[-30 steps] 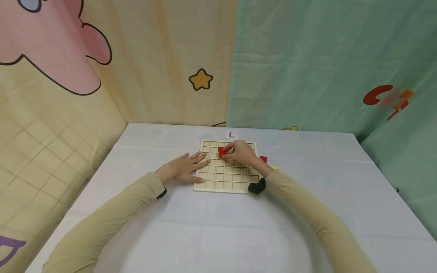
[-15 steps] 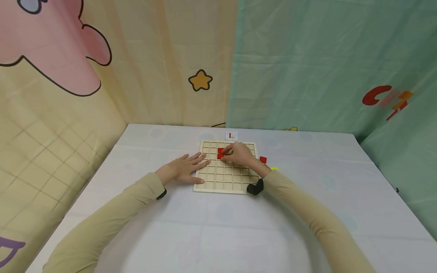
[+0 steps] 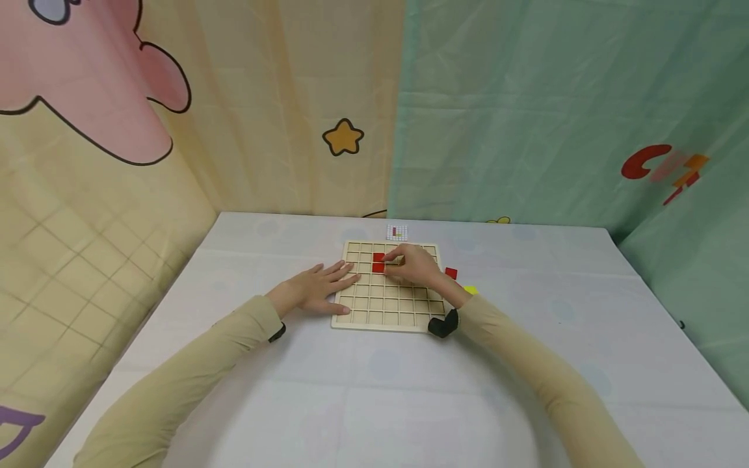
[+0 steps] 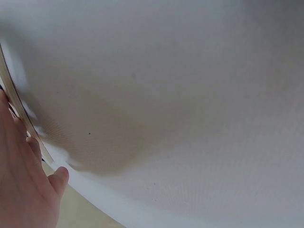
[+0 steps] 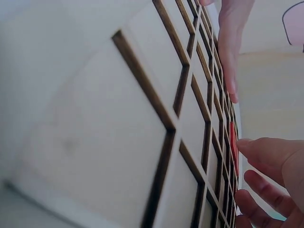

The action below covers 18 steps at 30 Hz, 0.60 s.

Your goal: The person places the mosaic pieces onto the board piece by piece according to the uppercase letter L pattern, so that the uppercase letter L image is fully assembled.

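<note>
1. Biggest thing here: printed curtains (image 3: 480, 130), yellowish on the left and green on the right, cut off by the edges of the head view.
2. White-covered worktop (image 3: 363, 390), its near end running out of the frame.
3. Pale gridded board (image 3: 377, 316), flat toward the far half of the worktop. It's squarish, so no real long axis that I can see; the near edge runs left to right, pretty much square to the person. The right side is partly covered by the hand and forearm.
4. Left hand (image 3: 316, 286), fingers spread apart, resting over the board's left edge and pointing in toward the grid. The left wrist cam only catches part of it plus a sliver of board.
5. Right hand (image 3: 415, 265), over the far half of the board, thumb and index apart with their tips right by the red. It blocks a bunch of cells.
6. Little card (image 3: 397, 233) just past the far edge, with a grid and some coloured squares. Too tiny to read properly.
7. Yellow piece (image 3: 471, 290) right of the board, partly tucked behind the sleeve.
8. Red tiles (image 3: 378, 257): two in neighbouring cells, together making a short strip pointing away from the person. Loose red tile (image 3: 451, 273) just off the right edge.
</note>
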Each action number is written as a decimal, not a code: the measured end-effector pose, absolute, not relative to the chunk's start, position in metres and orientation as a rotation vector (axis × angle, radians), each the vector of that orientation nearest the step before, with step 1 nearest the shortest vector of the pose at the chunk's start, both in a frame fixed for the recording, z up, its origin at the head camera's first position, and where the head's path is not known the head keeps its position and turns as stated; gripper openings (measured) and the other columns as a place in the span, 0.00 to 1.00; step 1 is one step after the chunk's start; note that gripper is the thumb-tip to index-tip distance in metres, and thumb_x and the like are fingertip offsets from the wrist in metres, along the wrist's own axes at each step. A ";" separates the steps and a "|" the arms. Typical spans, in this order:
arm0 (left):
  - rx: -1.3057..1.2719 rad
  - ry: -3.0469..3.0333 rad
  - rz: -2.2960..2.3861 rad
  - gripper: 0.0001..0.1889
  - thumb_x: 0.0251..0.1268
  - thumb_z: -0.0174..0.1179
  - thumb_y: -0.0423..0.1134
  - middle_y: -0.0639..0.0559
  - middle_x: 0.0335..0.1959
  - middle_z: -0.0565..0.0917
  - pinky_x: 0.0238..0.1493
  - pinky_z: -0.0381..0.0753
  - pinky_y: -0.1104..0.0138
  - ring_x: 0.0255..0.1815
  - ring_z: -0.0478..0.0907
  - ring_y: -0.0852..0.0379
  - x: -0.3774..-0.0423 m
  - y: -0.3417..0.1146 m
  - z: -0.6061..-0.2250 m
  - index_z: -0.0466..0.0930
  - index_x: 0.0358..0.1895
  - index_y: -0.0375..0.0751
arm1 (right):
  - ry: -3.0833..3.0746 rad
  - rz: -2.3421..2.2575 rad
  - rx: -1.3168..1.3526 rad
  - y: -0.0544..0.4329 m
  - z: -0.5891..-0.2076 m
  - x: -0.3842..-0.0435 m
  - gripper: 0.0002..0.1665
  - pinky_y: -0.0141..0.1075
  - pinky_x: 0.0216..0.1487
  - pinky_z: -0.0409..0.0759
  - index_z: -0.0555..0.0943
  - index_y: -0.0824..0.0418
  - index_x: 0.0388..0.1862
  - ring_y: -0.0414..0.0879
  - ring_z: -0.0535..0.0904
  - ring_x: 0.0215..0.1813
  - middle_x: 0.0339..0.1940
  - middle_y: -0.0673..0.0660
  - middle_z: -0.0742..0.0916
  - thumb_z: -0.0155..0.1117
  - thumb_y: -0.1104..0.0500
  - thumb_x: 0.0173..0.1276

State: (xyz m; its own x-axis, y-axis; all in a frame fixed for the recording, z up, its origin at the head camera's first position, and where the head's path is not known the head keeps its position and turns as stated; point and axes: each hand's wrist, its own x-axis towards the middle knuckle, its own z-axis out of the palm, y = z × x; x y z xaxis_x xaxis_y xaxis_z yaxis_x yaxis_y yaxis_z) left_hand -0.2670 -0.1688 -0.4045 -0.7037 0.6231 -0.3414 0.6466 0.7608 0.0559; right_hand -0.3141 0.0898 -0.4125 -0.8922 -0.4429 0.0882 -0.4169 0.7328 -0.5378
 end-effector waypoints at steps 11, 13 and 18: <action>0.969 2.615 -0.075 0.43 0.66 0.42 0.69 0.49 0.80 0.38 0.76 0.42 0.43 0.81 0.34 0.48 -0.266 -0.168 -0.403 0.40 0.78 0.55 | 2.955 -1.018 -0.630 0.128 -0.403 -0.307 0.15 0.35 0.37 0.77 0.86 0.60 0.46 0.48 0.80 0.37 0.43 0.58 0.89 0.70 0.56 0.61; 0.971 2.615 -0.079 0.43 0.66 0.42 0.69 0.49 0.80 0.38 0.76 0.42 0.43 0.81 0.34 0.48 -0.266 -0.168 -0.402 0.40 0.78 0.55 | 2.976 -1.031 -0.607 0.137 -0.403 -0.308 0.16 0.37 0.39 0.77 0.86 0.61 0.46 0.49 0.80 0.38 0.43 0.59 0.89 0.71 0.56 0.61; 0.971 2.612 -0.077 0.43 0.66 0.43 0.69 0.49 0.80 0.38 0.76 0.43 0.43 0.81 0.34 0.47 -0.264 -0.167 -0.400 0.40 0.78 0.55 | 3.013 -1.022 -0.558 0.162 -0.401 -0.307 0.17 0.41 0.40 0.80 0.85 0.60 0.48 0.50 0.82 0.39 0.43 0.59 0.88 0.70 0.56 0.61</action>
